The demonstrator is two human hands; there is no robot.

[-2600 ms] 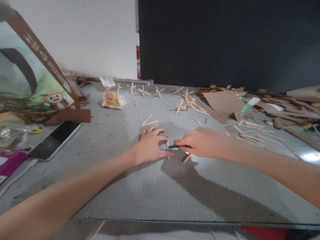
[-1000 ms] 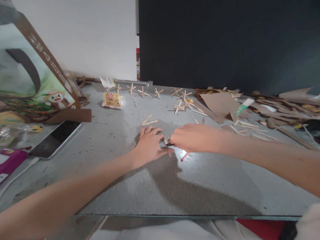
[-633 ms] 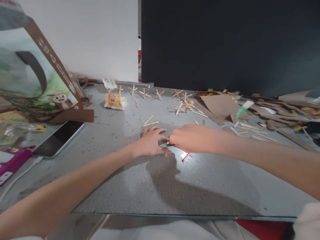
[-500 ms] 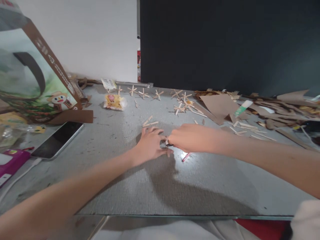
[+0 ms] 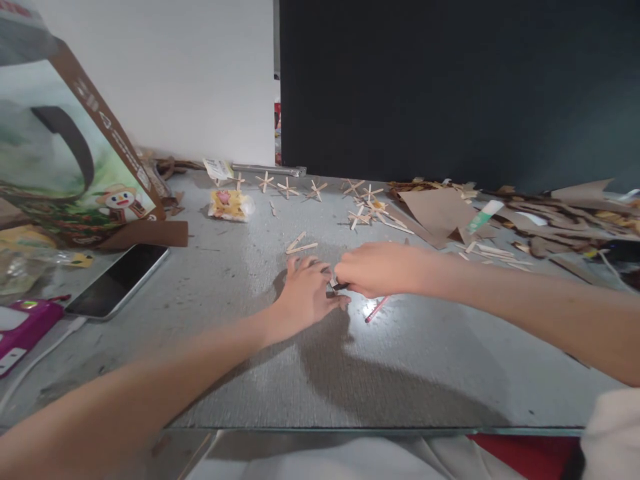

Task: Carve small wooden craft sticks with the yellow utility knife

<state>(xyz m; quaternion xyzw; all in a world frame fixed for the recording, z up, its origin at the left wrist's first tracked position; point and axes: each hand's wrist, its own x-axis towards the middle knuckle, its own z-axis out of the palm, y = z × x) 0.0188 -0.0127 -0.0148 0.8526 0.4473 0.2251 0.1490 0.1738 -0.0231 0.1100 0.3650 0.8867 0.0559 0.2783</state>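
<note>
Near the middle of the grey table, my left hand has its fingers bent and pressed around something small, mostly hidden. My right hand is closed on a small dark tool, whose tip meets a pale bit between the two hands. Just below my right hand lies a pink pencil in a bright patch of light. Behind my left hand are loose wooden sticks. Several star-shaped stick pieces stand in a row at the back.
On the left are a phone, a purple power strip and a large printed box. A small yellow packet lies at the back. Cardboard, a green-and-white tube and more sticks lie right.
Both hands have shifted slightly. My right forearm has come lower over the sticks on the right, and the grey band seen between the hands is now mostly hidden.
</note>
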